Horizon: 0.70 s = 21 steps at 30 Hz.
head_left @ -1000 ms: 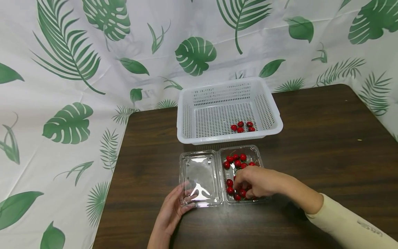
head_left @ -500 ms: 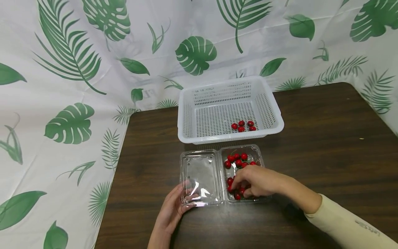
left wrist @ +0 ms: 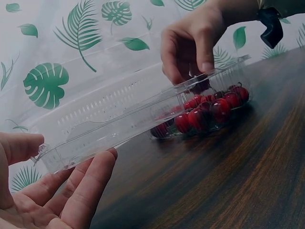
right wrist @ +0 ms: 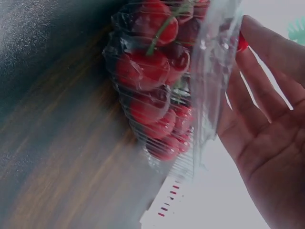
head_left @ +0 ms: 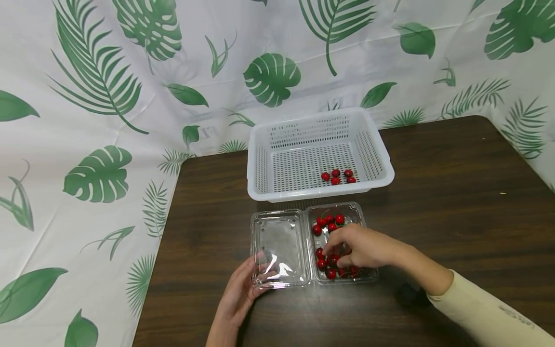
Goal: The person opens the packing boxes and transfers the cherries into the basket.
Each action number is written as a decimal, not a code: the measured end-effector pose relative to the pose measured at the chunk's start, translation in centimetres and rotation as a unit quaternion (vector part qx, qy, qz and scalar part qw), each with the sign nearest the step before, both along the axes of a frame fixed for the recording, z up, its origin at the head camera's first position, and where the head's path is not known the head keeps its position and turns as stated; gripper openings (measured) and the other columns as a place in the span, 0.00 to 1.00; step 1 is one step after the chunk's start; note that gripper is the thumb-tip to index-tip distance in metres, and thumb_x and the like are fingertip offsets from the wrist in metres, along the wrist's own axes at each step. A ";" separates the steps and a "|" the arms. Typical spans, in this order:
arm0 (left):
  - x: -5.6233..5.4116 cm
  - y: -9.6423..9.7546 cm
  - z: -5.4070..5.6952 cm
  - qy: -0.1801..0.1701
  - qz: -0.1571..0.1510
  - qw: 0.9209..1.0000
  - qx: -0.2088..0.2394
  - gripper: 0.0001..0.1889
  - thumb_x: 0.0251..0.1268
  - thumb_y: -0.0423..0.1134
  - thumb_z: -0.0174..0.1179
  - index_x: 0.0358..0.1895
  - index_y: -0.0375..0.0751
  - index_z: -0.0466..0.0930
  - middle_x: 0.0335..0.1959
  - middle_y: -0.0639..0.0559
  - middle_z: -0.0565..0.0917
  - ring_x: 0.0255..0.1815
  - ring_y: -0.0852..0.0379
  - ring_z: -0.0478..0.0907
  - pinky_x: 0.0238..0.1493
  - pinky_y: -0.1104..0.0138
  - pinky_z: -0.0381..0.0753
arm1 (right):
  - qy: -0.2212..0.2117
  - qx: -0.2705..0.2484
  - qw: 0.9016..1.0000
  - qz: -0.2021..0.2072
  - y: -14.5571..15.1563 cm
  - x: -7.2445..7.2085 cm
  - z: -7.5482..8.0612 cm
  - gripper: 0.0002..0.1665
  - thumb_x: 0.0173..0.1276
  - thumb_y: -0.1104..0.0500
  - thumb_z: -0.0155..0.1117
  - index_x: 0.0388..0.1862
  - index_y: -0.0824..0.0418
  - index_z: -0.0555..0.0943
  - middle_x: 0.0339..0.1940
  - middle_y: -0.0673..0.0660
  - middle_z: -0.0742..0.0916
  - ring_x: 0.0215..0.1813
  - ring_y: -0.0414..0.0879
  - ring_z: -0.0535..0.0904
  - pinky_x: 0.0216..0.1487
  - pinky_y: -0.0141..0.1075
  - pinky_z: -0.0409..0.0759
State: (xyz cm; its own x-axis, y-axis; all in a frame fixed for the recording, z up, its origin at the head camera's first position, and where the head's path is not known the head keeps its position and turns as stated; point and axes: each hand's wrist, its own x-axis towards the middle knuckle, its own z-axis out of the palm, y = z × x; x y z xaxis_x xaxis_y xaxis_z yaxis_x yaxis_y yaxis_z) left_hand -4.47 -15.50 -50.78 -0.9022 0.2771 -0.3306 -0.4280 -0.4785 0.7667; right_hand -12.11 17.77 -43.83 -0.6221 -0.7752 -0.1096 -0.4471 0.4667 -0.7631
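A clear plastic clamshell box lies open on the dark table, its lid [head_left: 281, 236] on the left and its cherry-filled tray [head_left: 358, 210] on the right. My left hand [head_left: 239, 291] holds the lid's near left corner, thumb above and fingers underneath. Over the tray, my right hand [head_left: 368, 246] pinches a dark red cherry [left wrist: 200, 85] between thumb and fingertips, at the height of the rim in the left wrist view. Several more cherries [left wrist: 220, 110], some with green stems, lie below it in the tray.
Behind the box stands a white perforated plastic basket [head_left: 282, 195], with several cherries [head_left: 336, 180] near its front right corner. A white curtain printed with green leaves [head_left: 272, 79] hangs behind the table [head_left: 451, 193].
My right hand has risen slightly from among the cherries, with one between its fingertips, so more of the tray's near side shows. My left hand stays at the lid.
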 end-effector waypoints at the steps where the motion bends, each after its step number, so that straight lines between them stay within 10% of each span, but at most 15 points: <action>1: 0.0 0.0 0.0 -0.002 0.003 1.000 -0.001 0.23 0.79 0.43 0.47 0.68 0.31 0.64 0.47 0.42 0.84 0.50 0.47 0.83 0.49 0.60 0.84 | -0.002 -0.004 1.000 -0.002 0.0 0.0 0.1 0.17 0.58 0.67 0.74 0.47 0.57 0.86 0.42 0.47 0.86 0.40 0.39 0.80 0.41 0.32 0.83; 21: 0.0 0.0 -0.1 0.002 0.002 1.000 0.006 0.23 0.80 0.43 0.46 0.68 0.30 0.64 0.48 0.42 0.83 0.50 0.47 0.83 0.48 0.61 0.85 | 0.062 -0.096 0.990 -0.087 2.4 -2.3 4.2 0.16 0.59 0.61 0.76 0.46 0.49 0.86 0.45 0.44 0.86 0.45 0.43 0.82 0.46 0.40 0.85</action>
State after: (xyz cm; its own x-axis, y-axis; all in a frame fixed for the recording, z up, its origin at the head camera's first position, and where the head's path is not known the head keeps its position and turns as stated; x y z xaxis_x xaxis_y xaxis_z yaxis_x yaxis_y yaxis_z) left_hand -4.43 -15.53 -50.86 -0.9046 0.2776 -0.3235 -0.4229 -0.4887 0.7631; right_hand -14.43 20.14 -39.62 -0.7471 -0.6547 0.1151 -0.4687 0.3962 -0.7895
